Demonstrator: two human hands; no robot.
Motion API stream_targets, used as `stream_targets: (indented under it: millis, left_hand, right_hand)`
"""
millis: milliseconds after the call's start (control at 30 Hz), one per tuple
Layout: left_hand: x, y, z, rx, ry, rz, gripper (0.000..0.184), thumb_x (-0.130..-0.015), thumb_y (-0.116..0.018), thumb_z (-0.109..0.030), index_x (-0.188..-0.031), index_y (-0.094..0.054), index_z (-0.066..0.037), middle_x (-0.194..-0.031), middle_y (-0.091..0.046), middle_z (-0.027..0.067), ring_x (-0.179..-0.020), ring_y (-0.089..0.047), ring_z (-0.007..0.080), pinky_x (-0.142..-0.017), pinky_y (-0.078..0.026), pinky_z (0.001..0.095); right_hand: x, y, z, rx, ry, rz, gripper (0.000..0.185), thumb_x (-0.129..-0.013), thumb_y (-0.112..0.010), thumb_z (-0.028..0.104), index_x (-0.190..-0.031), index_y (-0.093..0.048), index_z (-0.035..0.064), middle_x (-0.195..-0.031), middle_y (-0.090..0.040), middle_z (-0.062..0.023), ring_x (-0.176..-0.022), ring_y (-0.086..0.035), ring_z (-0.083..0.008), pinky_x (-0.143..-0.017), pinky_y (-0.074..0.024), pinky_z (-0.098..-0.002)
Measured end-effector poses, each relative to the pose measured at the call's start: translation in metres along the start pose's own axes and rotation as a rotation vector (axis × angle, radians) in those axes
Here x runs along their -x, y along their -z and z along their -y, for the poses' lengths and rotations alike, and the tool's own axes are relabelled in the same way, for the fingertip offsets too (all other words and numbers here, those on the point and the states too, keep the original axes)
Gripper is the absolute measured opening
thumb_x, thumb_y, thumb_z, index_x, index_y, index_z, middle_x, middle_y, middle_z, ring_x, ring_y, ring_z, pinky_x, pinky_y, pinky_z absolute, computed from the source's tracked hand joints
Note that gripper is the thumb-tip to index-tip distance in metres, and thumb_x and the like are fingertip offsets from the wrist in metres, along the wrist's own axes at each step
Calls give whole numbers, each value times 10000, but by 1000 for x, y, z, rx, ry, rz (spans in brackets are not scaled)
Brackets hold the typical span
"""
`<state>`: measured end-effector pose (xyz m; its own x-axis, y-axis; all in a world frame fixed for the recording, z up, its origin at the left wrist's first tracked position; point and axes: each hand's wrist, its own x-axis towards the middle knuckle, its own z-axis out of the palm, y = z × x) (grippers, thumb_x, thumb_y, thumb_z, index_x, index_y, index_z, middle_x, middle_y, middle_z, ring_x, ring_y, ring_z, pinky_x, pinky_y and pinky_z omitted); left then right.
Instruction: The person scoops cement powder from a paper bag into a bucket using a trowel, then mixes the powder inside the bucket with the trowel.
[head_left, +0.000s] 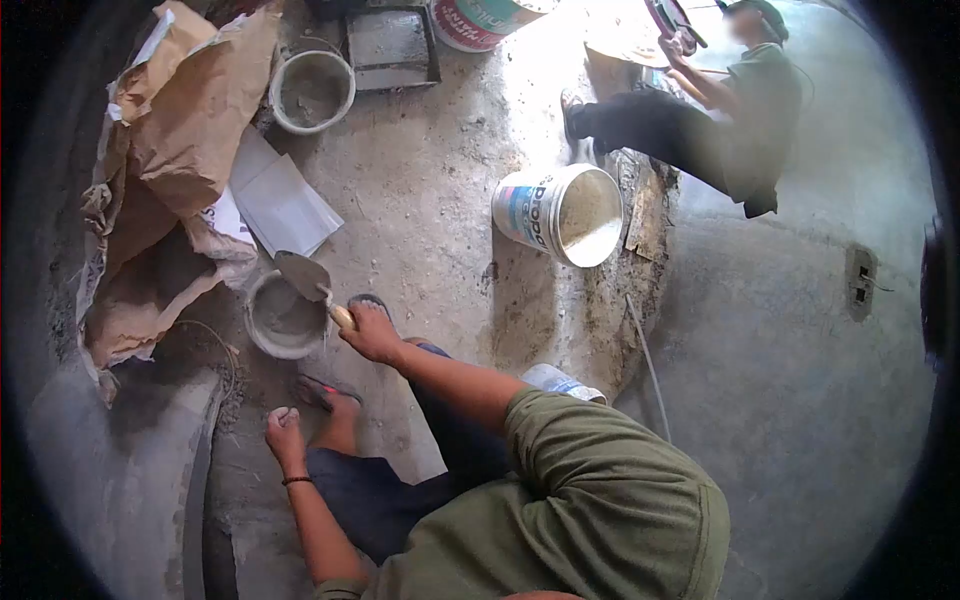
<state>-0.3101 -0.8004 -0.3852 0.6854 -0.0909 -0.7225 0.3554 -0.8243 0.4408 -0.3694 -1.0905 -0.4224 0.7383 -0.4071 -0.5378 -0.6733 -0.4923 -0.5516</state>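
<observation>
Over the upper right rim of the mortar bucket (261,333): one trowel (303,276), pale-crusted steel blade, wooden handle. Long axis: diagonal, blade upper left, handle lower right. Right hand (372,333): closed round the handle. Left hand (285,430): curled closed, near the bucket; contents, if any, I cannot tell. Margins: I see paper sheets (290,205) close above the blade; to the right, floor (430,190) stretching towards a tipped white pail (522,208).

Worn are an olive T-shirt (600,500), navy shorts (350,495), a dark bracelet (297,480) and dark sandals (322,385)
</observation>
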Motion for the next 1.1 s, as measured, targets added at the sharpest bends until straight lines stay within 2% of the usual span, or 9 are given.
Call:
stream_targets:
  millis: [200,233,267,367,433,600,767,833,1100]
  left_hand:
    - [-147,-9,36,817,242,31,245,-896,-576,-284,-1068,-637,-120,-729,-518,-53,-564,-449,56,-501,-364,188]
    - [-159,-6,-3,665,277,-163,312,-907,-549,-283,-1187,-607,-158,-798,-511,-52,-593,-443,54,-516,-373,198]
    - [-199,4,18,689,179,-56,874,-756,-612,-643,-1313,-449,11,-1235,-513,116,-1095,-500,242,-882,-398,372]
    - [-262,14,7,760,78,-118,1068,-700,-610,-712,-1410,-307,27,-1414,-378,172,-1283,-383,303,-1058,-248,447]
    - [-278,16,-22,728,63,-259,892,-680,-626,-703,-1243,-526,-19,-1158,-511,102,-1031,-490,218,-937,-345,408]
    - [-397,13,34,619,-91,-498,647,-839,-586,-532,-1147,-583,37,-1008,-607,113,-872,-593,228,-759,-472,336]
    - [-425,6,65,534,-593,-574,334,-947,-461,-241,-1019,-622,43,-899,-614,157,-759,-618,235,-670,-511,335]
    - [-390,-1,48,618,-489,-618,348,-928,-486,-305,-860,-596,18,-703,-571,82,-607,-556,184,-536,-437,297]
    - [-347,-25,64,659,-499,-605,487,-930,-509,-437,-775,-579,20,-642,-557,50,-558,-519,145,-513,-427,295]
  right_hand:
    - [-19,22,29,-153,-174,165,430,-811,-601,292,-1124,-529,7,-1001,-622,-261,-982,-593,-414,-828,-463,-494]
    - [-39,-13,12,-203,-122,142,421,-799,-597,276,-1112,-527,2,-993,-621,-261,-975,-593,-415,-833,-464,-488]
    - [-49,-32,6,-157,-37,108,388,-788,-597,253,-1079,-533,4,-966,-623,-259,-949,-596,-418,-826,-467,-483]
    - [-69,-63,-4,-229,168,-16,362,-746,-618,185,-1026,-548,-35,-926,-617,-282,-910,-598,-437,-797,-472,-491]
    - [-76,-58,-5,-253,166,-19,341,-770,-605,216,-992,-559,-39,-890,-617,-281,-878,-601,-444,-783,-473,-497]
    - [-92,-49,4,-223,224,-178,357,-782,-604,254,-986,-560,-36,-851,-609,-282,-860,-594,-453,-765,-471,-506]
    - [-65,-44,17,-169,317,-353,358,-779,-627,268,-945,-554,-41,-841,-609,-281,-867,-593,-446,-771,-466,-502]
    - [-65,-50,17,-146,370,-335,311,-790,-587,256,-938,-555,-16,-877,-614,-268,-861,-595,-441,-761,-469,-510]
    - [-59,-65,23,-89,299,-232,347,-830,-551,301,-931,-556,-31,-879,-614,-276,-879,-594,-445,-768,-468,-481]
